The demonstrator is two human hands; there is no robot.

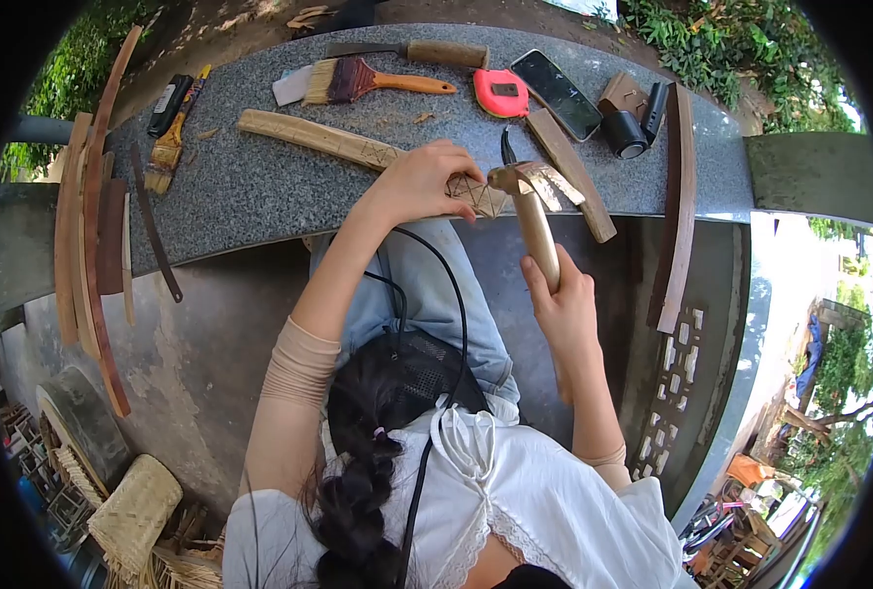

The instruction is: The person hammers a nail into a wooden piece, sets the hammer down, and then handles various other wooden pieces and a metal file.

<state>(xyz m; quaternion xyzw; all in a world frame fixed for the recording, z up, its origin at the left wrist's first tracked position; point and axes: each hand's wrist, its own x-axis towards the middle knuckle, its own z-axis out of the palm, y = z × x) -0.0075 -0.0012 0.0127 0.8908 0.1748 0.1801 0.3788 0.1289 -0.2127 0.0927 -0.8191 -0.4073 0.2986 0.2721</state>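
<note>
My left hand (426,184) is closed on a pale wooden strip (309,134) that lies across the stone table, its near end at the table's front edge. Crossed dark lines mark the strip beside my fingers. My right hand (562,294) grips a hammer (534,221) by its wooden handle. The hammer's head is just to the right of the strip's marked end; whether they touch I cannot tell. A thin black curved piece rises behind the head. Another wooden strip (572,175) lies right of the hammer, partly behind its claw.
On the stone table (250,201) are a wide brush (358,80), a wooden-handled blade (446,53), a red tape measure (501,92), a phone (557,94), a black cylinder (625,134) and a narrow brush (166,157). Long wood strips overhang at left (93,226) and right (677,216).
</note>
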